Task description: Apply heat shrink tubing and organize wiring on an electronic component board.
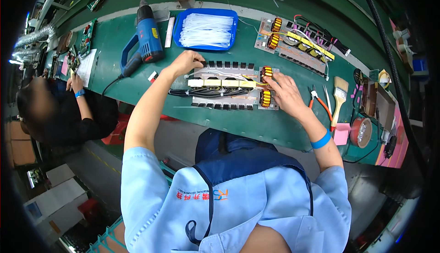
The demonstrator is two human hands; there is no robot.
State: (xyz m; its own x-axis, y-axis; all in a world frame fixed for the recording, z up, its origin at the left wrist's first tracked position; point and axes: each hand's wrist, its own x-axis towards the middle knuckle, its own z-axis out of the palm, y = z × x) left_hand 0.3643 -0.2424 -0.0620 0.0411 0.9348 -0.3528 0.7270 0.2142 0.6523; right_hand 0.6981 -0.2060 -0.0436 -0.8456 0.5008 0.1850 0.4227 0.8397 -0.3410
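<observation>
A circuit board (229, 101) lies before me on the green bench. It carries a row of yellow-wrapped transformers (222, 83), black components along both long edges, and white wires across the upper part. Black cables (178, 92) leave its left end. Two copper-and-yellow ring coils (265, 98) sit at its right end. My left hand (185, 63) is at the board's far left corner, fingers bent and pressed together; what they pinch, if anything, is hidden. Stretched out and slightly apart, the fingers of my right hand (288, 92) rest by the upper coil and the right edge.
Beyond the board stand a blue tray (178, 35) of white cable ties and a blue heat gun (149, 35). A second circuit board (298, 60) lies far right. Nearer right are orange-handled cutters (321, 104), a brush (340, 92) and a tape roll (361, 131). A co-worker (68, 111) sits left.
</observation>
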